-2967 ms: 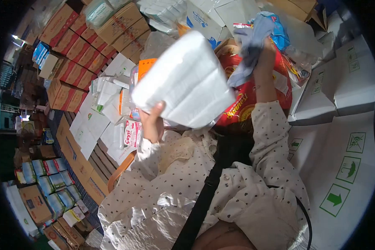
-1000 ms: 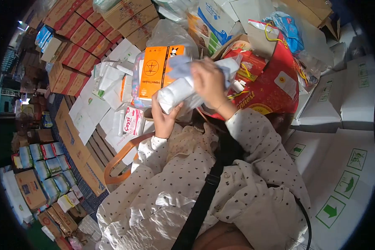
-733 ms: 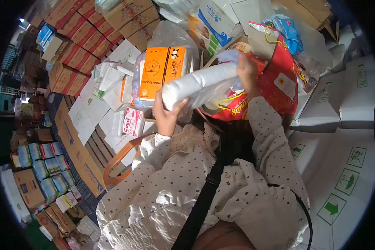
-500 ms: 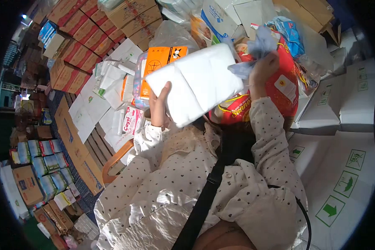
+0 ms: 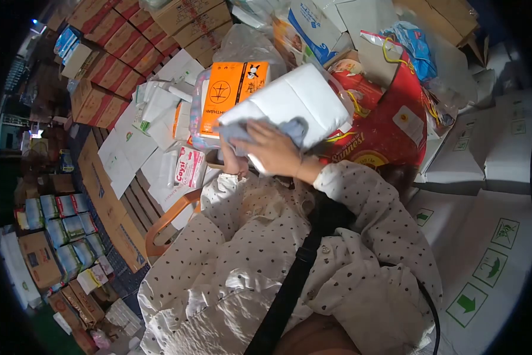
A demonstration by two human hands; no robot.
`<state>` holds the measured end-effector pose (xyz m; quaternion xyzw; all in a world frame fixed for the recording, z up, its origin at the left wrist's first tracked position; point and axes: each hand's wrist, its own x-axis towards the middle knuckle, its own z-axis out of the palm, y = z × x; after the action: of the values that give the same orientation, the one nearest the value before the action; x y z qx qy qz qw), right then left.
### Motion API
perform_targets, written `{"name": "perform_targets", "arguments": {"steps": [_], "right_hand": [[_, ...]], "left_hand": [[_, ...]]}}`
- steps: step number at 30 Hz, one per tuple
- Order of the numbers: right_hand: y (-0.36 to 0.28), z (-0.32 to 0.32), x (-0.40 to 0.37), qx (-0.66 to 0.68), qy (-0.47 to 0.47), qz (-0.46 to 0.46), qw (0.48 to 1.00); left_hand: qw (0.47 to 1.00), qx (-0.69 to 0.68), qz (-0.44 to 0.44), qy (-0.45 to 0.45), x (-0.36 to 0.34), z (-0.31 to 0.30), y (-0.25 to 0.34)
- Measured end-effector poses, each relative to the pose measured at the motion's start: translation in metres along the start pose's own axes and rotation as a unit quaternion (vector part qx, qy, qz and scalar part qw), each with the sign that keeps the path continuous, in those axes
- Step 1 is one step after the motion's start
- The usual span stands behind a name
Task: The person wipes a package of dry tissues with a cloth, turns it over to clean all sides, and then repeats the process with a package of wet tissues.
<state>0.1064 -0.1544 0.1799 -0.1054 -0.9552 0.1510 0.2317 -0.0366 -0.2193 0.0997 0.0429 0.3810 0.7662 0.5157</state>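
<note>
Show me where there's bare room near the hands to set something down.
Best bare patch, seemingly: the flat white sheets, between the brown cardboard strip and the loose white packs. It is crowded around the left hand and right hand, with the orange-labelled pack, pink-and-white box and red bag close by.

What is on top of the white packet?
A grey cloth is against the upper face of the white packet, with the right hand over it. The packet's surface beneath them is covered and cannot be seen.
</note>
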Motion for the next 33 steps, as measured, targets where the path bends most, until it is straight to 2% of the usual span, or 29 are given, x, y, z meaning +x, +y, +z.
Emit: {"name": "perform_targets", "arguments": {"steps": [2,3,4,6,9,10,12,14,16,20,21,22,23,24,25,27,29,30,31,32,33], "right_hand": [[-0.001,0.000,-0.009,0.018,0.015,-0.027,0.999],[0.008,-0.003,-0.009,-0.015,0.011,-0.001,1.000],[0.026,-0.008,-0.007,-0.049,0.006,0.025,0.998],[0.073,-0.008,-0.011,-0.121,0.084,0.103,0.984],[0.140,-0.026,-0.025,-0.234,0.088,0.224,0.942],[0.154,-0.025,-0.028,-0.235,0.090,0.224,0.942],[0.165,-0.030,-0.027,-0.213,0.159,0.301,0.916],[0.158,-0.029,-0.019,-0.219,0.141,0.315,0.913],[0.129,-0.022,-0.013,-0.210,0.110,0.269,0.933],[0.057,0.000,-0.007,-0.109,0.054,0.148,0.982],[0.041,0.003,-0.012,-0.035,0.003,0.115,0.993],[0.028,0.003,-0.015,-0.046,-0.005,0.034,0.998],[0.016,0.005,-0.020,-0.021,-0.025,-0.017,0.999],[0.011,0.006,-0.023,0.003,-0.044,-0.068,0.997],[0.014,0.003,-0.025,0.003,-0.044,-0.067,0.997],[0.026,-0.015,-0.031,-0.024,-0.109,-0.123,0.986],[0.041,-0.046,-0.026,0.006,-0.133,0.010,0.991],[0.072,-0.035,-0.038,-0.061,-0.068,0.023,0.996],[0.085,-0.046,-0.040,-0.087,-0.061,0.106,0.989],[0.111,-0.049,-0.043,-0.136,-0.016,0.104,0.985],[0.130,-0.048,-0.045,-0.159,-0.031,0.173,0.972]], "left_hand": [[1.000,0.016,0.019,-0.007,0.021,-0.055,-0.025],[0.996,0.078,0.016,-0.039,0.021,-0.062,-0.022],[0.998,0.051,-0.036,-0.008,-0.007,0.008,0.011],[0.995,0.088,-0.036,0.025,-0.007,0.009,0.010],[0.989,0.129,-0.046,0.060,-0.008,0.017,0.012],[0.987,0.139,-0.051,0.068,-0.007,0.016,0.012],[0.990,0.129,-0.046,0.033,-0.008,0.016,0.011],[0.992,0.120,-0.040,-0.001,-0.007,0.016,0.009],[0.994,0.104,-0.028,0.024,-0.005,0.016,0.008],[0.993,0.103,-0.049,0.028,-0.002,0.019,0.013],[0.992,0.117,-0.043,-0.021,0.000,0.017,0.013],[0.988,0.132,-0.038,-0.068,0.003,0.012,0.014],[0.986,0.101,-0.113,-0.073,0.006,0.002,0.020],[0.986,0.101,-0.112,-0.072,0.007,0.001,0.019],[0.987,0.107,-0.099,-0.069,0.008,0.001,0.018],[0.988,0.119,-0.074,-0.064,0.011,0.002,0.016],[0.989,0.129,-0.049,-0.060,0.008,0.002,0.018],[0.989,0.127,-0.050,-0.059,0.007,0.006,0.018],[0.988,0.148,-0.051,-0.011,0.003,0.014,0.019],[0.984,0.168,-0.051,0.036,0.001,0.018,0.020],[0.983,0.171,-0.054,0.034,0.003,0.015,0.019]]}}
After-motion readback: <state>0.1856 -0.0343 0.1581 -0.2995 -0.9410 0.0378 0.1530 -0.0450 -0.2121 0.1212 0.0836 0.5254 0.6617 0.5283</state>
